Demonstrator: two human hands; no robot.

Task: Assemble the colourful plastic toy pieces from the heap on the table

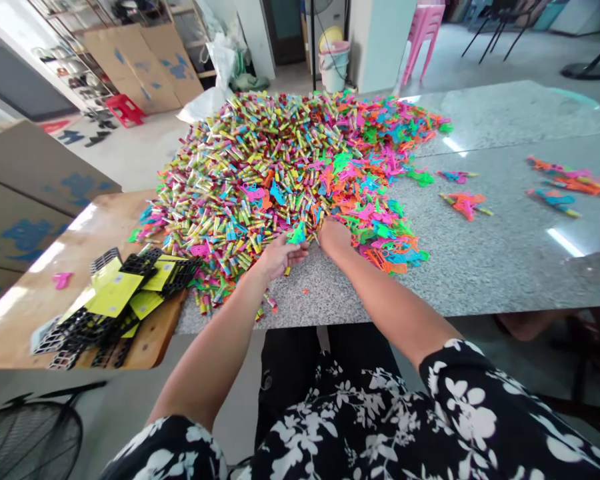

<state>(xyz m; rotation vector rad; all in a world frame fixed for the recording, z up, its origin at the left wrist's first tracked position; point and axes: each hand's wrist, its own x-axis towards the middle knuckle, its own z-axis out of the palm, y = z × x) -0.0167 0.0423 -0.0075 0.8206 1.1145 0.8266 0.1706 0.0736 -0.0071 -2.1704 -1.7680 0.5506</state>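
Observation:
My left hand (280, 257) holds a green plastic toy gun (297, 233) at the near edge of a large heap, its fingers closed around the lower part. Close on its right, my right hand (336, 237) is curled down against the heap; its fingertips are mostly hidden, and what they pinch I cannot make out. Small yellow, red and silver tubes (250, 153) make up most of the heap. Pink, orange, green and blue toy guns (375, 213) lie mixed along its right side.
Several toy guns with tubes (465, 204) lie apart on the grey stone table (505, 267). At left, black plastic strips with yellow cards (120, 293) sit on a wooden table (10, 340). Cardboard boxes (35, 193) stand beside it, and a fan (30, 433) is below. Another person's leg (530, 323) shows at right.

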